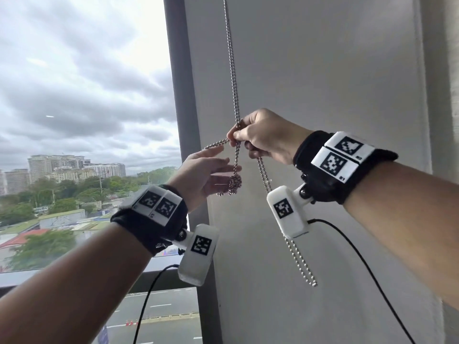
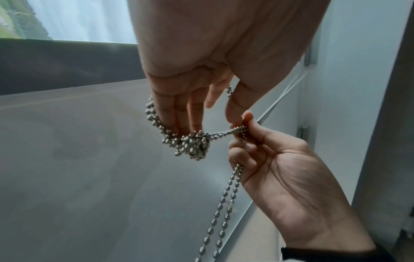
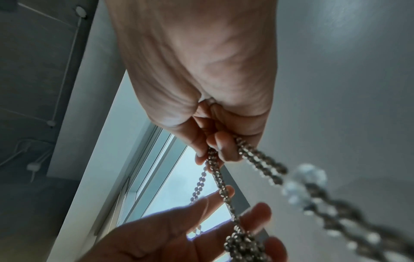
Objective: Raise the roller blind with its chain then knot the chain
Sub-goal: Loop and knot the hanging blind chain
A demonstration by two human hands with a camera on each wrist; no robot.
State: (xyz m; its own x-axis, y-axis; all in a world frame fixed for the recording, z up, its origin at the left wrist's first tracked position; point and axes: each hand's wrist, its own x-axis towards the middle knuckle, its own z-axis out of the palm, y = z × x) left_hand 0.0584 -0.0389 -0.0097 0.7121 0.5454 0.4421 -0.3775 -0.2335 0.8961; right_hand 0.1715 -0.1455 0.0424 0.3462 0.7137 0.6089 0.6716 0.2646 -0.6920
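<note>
Chain hangs near vertical, 12 to 6 o'clock, beside the window frame; a tangled knot at 6 o'clock of your pinch. Your right hand fingers clamp the chain; your left hand fingers lie straight, apart, touching the knot.

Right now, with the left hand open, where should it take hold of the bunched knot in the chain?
Pinch the knot itself, coming from the window side where the left hand already is. The right hand holds the strands taut above, so the lump hangs free beside the fingertips.
</note>
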